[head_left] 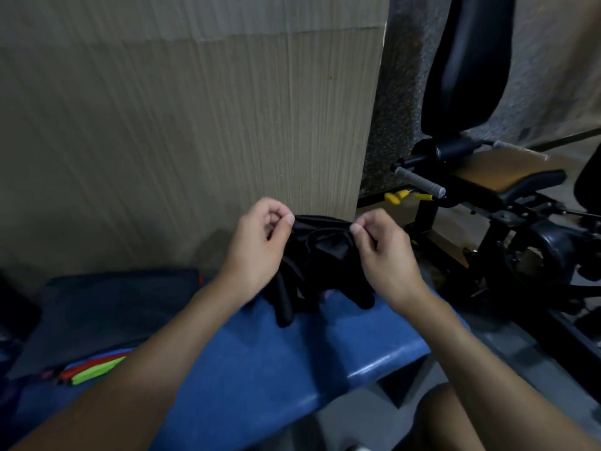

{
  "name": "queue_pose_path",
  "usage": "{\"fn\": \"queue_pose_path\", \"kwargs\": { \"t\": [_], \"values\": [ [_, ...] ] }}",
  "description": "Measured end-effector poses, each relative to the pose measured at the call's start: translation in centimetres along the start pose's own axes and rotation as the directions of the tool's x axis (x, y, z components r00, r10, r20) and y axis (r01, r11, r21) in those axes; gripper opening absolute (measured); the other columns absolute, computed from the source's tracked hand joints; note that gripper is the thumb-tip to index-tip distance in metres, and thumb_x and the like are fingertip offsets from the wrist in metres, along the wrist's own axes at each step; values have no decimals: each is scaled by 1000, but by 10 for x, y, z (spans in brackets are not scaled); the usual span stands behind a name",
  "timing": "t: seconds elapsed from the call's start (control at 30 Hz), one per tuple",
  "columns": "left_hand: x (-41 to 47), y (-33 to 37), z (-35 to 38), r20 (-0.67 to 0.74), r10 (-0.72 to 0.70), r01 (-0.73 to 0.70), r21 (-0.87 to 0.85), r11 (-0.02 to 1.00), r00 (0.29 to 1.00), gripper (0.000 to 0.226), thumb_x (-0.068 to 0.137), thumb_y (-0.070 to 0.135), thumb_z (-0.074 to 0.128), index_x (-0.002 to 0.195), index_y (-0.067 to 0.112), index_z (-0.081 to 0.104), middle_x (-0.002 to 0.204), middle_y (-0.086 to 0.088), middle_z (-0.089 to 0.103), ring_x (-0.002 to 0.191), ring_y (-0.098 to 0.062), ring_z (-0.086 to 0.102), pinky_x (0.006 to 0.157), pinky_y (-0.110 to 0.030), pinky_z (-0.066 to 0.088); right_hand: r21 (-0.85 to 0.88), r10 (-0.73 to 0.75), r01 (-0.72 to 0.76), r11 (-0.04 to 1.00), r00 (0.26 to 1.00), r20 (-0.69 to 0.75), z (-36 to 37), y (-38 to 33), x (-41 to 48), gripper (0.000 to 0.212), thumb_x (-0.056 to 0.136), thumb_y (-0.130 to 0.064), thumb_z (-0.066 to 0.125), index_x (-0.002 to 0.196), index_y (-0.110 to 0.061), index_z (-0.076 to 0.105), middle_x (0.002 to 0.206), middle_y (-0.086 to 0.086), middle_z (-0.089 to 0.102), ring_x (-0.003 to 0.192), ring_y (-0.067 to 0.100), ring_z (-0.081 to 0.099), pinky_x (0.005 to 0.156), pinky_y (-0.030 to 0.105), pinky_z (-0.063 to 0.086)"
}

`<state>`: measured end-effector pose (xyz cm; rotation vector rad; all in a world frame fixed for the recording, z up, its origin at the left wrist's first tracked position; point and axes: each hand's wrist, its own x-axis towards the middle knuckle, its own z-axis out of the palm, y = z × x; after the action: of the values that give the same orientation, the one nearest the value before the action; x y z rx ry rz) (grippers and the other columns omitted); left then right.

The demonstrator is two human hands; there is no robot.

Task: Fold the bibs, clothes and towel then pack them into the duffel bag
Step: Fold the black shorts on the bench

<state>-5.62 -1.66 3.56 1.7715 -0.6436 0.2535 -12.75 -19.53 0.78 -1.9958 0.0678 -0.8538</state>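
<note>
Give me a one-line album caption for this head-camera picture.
The left hand and right hand pinch the top edge of a black garment over a blue bench, beside folded dark cloth.

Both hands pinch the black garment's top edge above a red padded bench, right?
No: the padded bench is blue, not red. The head view shows the left hand and right hand pinching the top edge of the black garment above it.

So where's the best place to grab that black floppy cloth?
Probably along its top edge, one end in each hand, coming from above. The left hand and right hand pinch the black cloth there, so it hangs limp down to the blue bench, easy to spread flat.
</note>
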Motion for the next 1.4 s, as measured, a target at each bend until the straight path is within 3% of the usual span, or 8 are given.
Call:
{"fn": "queue_pose_path", "kwargs": {
  "t": [0.23,0.43,0.57,1.03,1.13,1.23,1.33,1.4],
  "values": [
    [-28,66,-56,42,5,-3,-35,999,999,21,94,3,61,81,19,62,77,1,62,70,-5,55,67,-13,43,131,196,-232,964,951,239,-32,-81,-18,17,99,-13,55,82,-16,56,76,5,59,73,14,54,70,34,43],
    [-71,91,-88,294,-34,39,-11,999,955,14,87,12,73,100,12,67,95,-8,71,84,-9,63,82,-21,50,314,242,-320,894,934,262,-46,-136,-43,14,99,-12,55,86,-11,58,79,10,53,74,21,50,73,33,43],
    [-88,108,-100,413,-98,100,17,995,906,6,91,13,70,94,8,72,81,-2,75,71,-5,65,67,-19,53,331,252,-362,871,909,332,-48,-159,-53,19,99,-12,54,81,-13,59,70,1,58,61,9,55,62,24,48],
    [-86,159,-94,205,-153,177,-105,979,967,21,96,15,64,78,8,71,74,-6,74,64,-10,65,64,-21,52,106,240,-292,951,908,342,-50,-157,-63,18,100,-13,52,84,-11,61,82,7,65,76,16,59,70,31,47],
    [-81,164,-86,141,-149,164,-103,981,979,23,95,16,65,73,11,71,74,-9,71,63,-10,63,63,-22,52,-29,98,-95,995,976,197,-50,-153,-66,15,101,-20,51,92,-11,59,84,9,62,79,15,54,73,33,44],
    [-75,167,-80,71,-149,154,-68,986,986,26,95,18,66,70,12,70,73,-9,68,61,-9,59,64,-24,48,146,-19,7,989,997,81,-51,-157,-79,15,94,-26,61,93,-13,54,83,7,57,78,12,51,76,36,46],
    [-71,172,-78,8,-167,168,-31,985,986,26,95,20,66,71,10,71,67,-4,67,58,-6,60,63,-22,49,93,-67,36,995,933,355,-48,-148,-97,38,79,-30,81,100,-11,55,91,1,57,86,9,53,79,22,42],
    [-68,174,-80,-9,-159,158,-7,987,987,28,95,22,66,78,1,73,75,-11,72,67,-12,66,70,-28,55,-47,-30,60,997,877,480,-42,-135,-106,32,80,-28,80,96,-10,59,92,1,61,88,10,57,80,24,45]
  ]
}}
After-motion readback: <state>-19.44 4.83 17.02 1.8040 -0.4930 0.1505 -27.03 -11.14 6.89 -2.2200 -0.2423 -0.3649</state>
